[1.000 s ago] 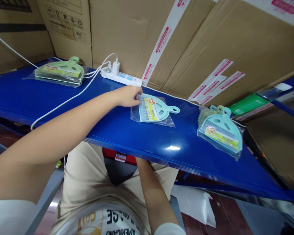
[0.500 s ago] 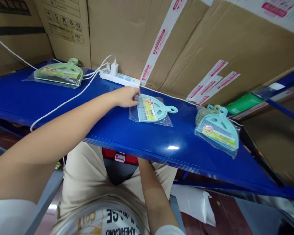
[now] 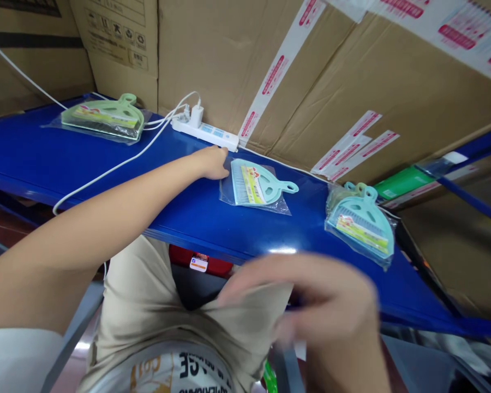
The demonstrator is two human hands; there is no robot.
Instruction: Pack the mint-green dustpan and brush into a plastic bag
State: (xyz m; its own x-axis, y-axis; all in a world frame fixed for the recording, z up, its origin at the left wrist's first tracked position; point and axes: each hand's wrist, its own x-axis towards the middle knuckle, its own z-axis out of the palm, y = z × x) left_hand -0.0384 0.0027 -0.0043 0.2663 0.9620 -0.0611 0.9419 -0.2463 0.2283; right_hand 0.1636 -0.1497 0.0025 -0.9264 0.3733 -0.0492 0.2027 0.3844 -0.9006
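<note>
A light-blue dustpan and brush set (image 3: 265, 184) lies in a clear plastic bag on the blue shelf, its handle pointing right. Beside the bag's left edge is my left hand (image 3: 213, 162), low over the shelf. Its thumb and index finger look apart, the other fingers are hidden, and I cannot tell whether it touches the plastic. My right hand (image 3: 311, 295), blurred by motion, hangs above my lap in front of the shelf edge. Its thumb and fingers are spread, and nothing shows between them.
More bagged dustpan sets lie on the shelf: a green one (image 3: 106, 117) at left and blue ones (image 3: 362, 224) at right. A white power strip (image 3: 204, 134) with cables sits at the back against cardboard boxes (image 3: 213, 60). A green bottle (image 3: 409, 183) lies at the far right.
My right hand has come up from under the shelf edge and moved right, toward the camera. My left hand has drawn slightly left, off the dustpan's edge. The dustpan sets stay put.
</note>
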